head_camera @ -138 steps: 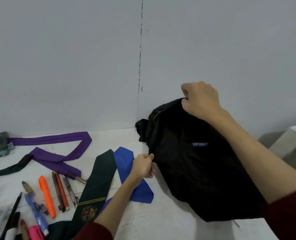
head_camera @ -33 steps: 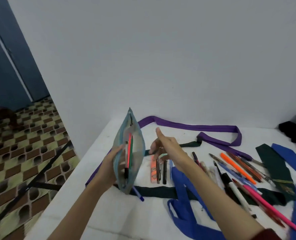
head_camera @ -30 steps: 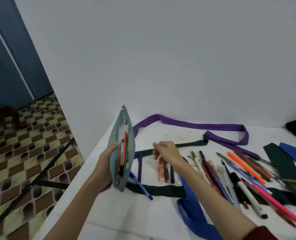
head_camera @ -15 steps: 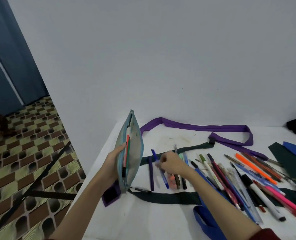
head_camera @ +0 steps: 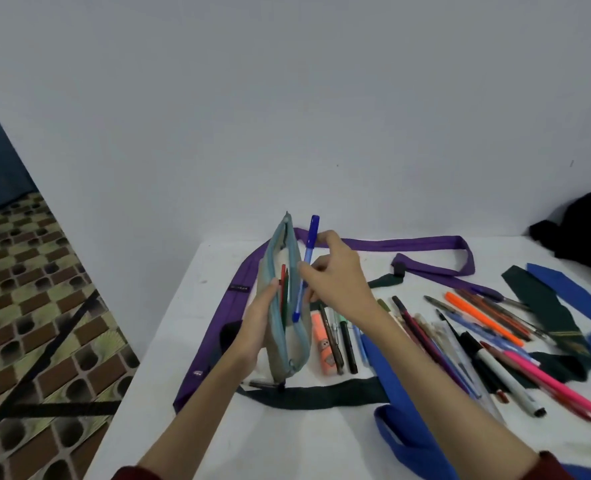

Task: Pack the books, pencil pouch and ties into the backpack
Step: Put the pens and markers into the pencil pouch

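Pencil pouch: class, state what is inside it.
Inside the pouch, a red pen and a darker one show at the opening; a blue pen is going in. Its walls hide anything deeper.

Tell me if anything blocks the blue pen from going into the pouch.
Nothing visible does. The right hand pinches the blue pen just beside the pencil pouch, which the left hand holds upright with its mouth gaping; a few pens already sit inside.

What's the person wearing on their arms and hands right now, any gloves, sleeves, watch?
No gloves, watch or rings show. The left hand and right hand are bare, the forearms bare too. Dark red sleeves sit pushed up towards the elbows, at the bottom edge of the view.
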Tool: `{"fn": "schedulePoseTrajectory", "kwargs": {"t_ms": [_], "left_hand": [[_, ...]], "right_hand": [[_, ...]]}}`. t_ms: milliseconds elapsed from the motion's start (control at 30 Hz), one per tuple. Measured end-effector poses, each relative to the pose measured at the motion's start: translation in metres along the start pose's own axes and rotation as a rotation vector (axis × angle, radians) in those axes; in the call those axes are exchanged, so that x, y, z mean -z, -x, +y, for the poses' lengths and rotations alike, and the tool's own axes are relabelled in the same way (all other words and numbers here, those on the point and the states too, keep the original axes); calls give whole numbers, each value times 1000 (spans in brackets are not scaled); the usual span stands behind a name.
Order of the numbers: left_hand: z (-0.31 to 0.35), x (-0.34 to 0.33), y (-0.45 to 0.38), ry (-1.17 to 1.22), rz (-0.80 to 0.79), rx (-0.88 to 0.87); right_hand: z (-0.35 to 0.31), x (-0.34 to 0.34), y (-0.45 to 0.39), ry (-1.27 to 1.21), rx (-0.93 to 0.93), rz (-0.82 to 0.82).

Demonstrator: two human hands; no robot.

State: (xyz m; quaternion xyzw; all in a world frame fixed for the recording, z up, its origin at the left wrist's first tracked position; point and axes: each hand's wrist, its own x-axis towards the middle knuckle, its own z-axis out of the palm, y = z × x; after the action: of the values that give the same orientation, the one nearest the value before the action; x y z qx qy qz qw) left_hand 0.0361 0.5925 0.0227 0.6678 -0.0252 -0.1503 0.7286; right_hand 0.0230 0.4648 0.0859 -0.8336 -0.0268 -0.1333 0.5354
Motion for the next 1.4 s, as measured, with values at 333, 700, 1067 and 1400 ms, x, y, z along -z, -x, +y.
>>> {"fn": "schedulePoseTrajectory", "kwargs": {"t_ms": [333, 700, 1067, 1400], "left_hand": [[-3, 8, -21, -3, -41, 2], [-28, 27, -26, 61, 24, 30], [-21, 71, -34, 228, 53, 8], [-28, 72, -34, 320, 19, 55]], "right_hand": [[7, -11, -8, 61, 66, 9], [26, -31, -16, 380, 55, 79], [76, -48, -14, 435, -284, -236], [91, -80, -12, 670, -275, -342]]}}
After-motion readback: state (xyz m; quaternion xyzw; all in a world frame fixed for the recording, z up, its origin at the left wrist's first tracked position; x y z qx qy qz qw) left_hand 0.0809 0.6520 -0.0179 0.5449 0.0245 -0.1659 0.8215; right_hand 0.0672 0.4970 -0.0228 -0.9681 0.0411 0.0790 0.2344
